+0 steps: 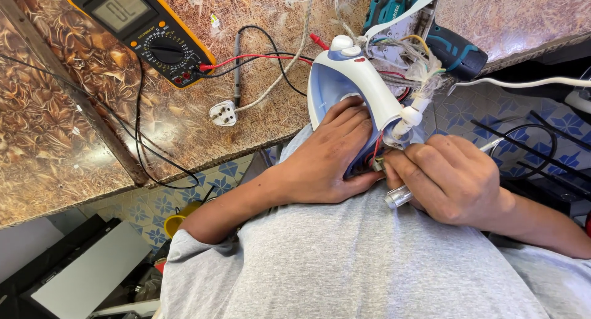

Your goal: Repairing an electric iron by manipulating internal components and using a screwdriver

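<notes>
This looks like a small repair workshop for household appliances; a yellow multimeter [143,31] with red and black test leads [258,55] lies on a worn, brown patterned workbench [74,128] beside a loose white plug [223,113] and a teal cordless drill [425,30]. A blue and white steam iron [349,79] sits opened with its wires bared; the floor [468,110] below has blue patterned tiles.
</notes>
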